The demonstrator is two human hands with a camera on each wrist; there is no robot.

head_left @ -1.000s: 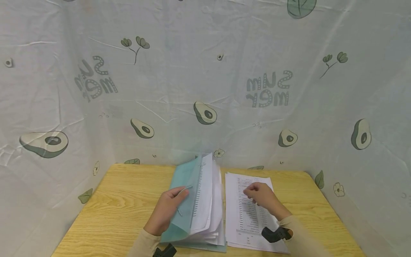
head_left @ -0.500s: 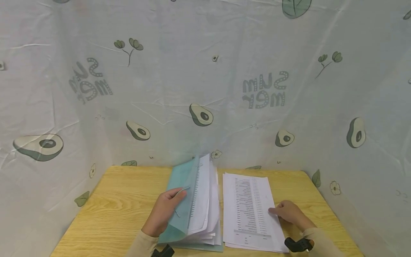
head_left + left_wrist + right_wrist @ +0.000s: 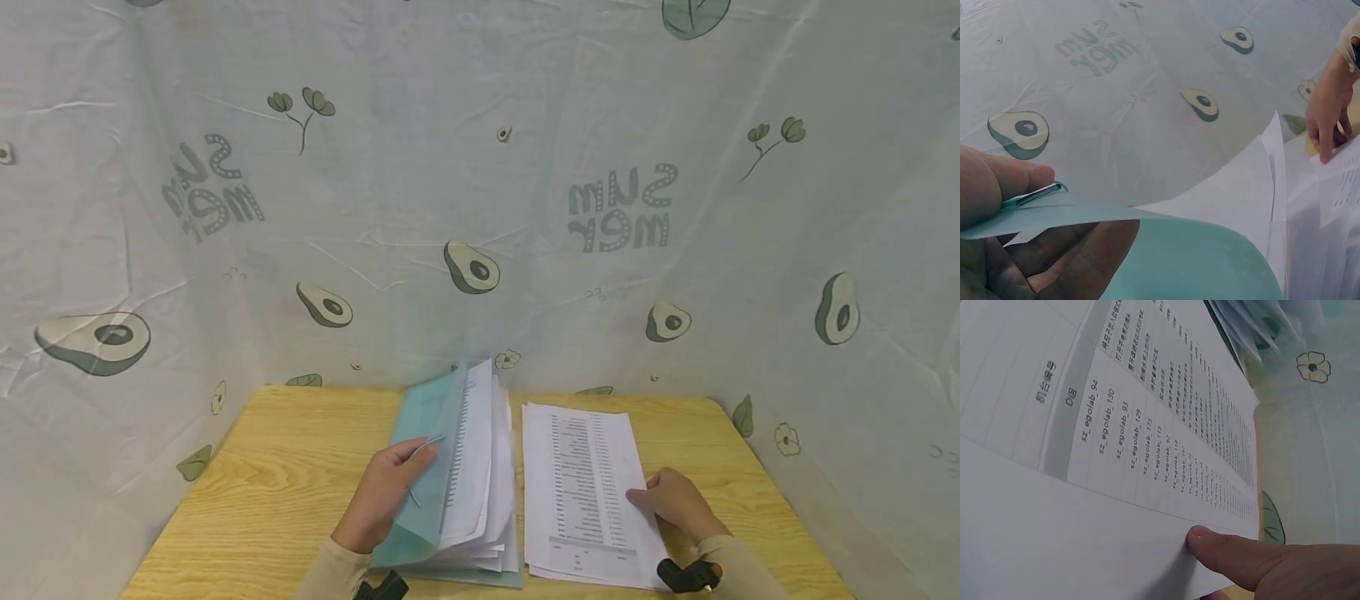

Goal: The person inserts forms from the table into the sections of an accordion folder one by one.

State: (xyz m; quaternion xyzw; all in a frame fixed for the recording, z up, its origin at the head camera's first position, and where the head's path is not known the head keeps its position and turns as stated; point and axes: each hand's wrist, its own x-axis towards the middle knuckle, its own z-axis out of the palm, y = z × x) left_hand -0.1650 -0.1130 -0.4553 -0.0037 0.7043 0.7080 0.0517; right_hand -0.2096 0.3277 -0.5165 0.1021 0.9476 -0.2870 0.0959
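Note:
A teal plastic folder (image 3: 427,408) stands partly open on the table, with several white sheets (image 3: 472,467) fanned inside it. My left hand (image 3: 384,492) pinches its cover, thumb on top and fingers beneath, as the left wrist view shows. A thin elastic cord (image 3: 1063,186) lies by the thumb there. To the right of the folder is a small stack of printed papers (image 3: 577,492) bearing a table of text. My right hand (image 3: 678,504) grips the stack's right edge, its thumb (image 3: 1229,550) on the top sheet and the fingers mostly hidden underneath.
The wooden table (image 3: 300,467) extends left of the folder and right of the papers. A pale curtain (image 3: 405,208) printed with avocados hangs behind the table and along both sides.
My right hand has moved from above the middle of the printed papers to their right edge and taken hold there. The left hand keeps its pinch on the folder cover.

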